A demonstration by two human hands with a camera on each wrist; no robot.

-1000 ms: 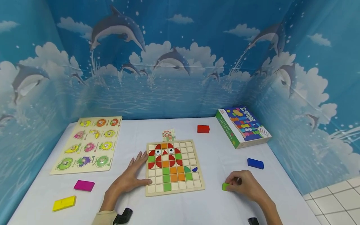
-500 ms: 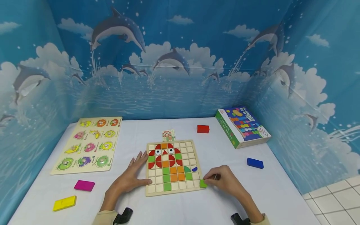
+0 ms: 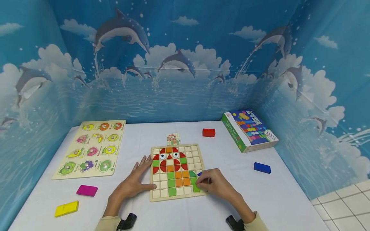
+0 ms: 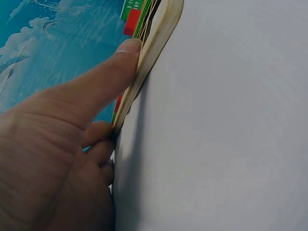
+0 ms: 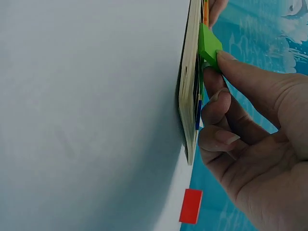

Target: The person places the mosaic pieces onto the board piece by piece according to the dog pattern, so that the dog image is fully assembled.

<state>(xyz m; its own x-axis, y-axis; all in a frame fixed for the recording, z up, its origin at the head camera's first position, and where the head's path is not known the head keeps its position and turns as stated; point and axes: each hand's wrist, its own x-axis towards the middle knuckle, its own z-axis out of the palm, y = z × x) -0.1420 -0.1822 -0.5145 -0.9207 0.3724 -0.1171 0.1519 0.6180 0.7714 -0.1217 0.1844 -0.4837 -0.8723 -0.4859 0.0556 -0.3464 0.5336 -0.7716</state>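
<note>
A wooden grid board point(image 3: 188, 190) lies on the white table, with red, orange and green tiles forming an owl-like picture. My left hand point(image 3: 130, 183) rests along its left side, fingers extended and thumb at the edge; the left wrist view shows the thumb point(image 4: 101, 84) against the rim. My right hand point(image 3: 218, 184) pinches a green square tile point(image 3: 196, 188) over the lower right cells. In the right wrist view that tile point(image 5: 210, 45) is tilted between thumb and fingertips. Partly covered by the right hand is a small blue piece point(image 3: 199, 173) on the board.
A small picture card point(image 3: 173, 139) lies behind the board. Further right are a red block point(image 3: 208, 132), a blue block point(image 3: 262, 167) and a game box point(image 3: 250, 130). On the left lie a fruit puzzle board point(image 3: 89, 149), a magenta block point(image 3: 87, 190) and a yellow block point(image 3: 66, 209).
My right hand has carried the green tile left from the table at right to the board's lower right corner area. The left hand has stayed in place.
</note>
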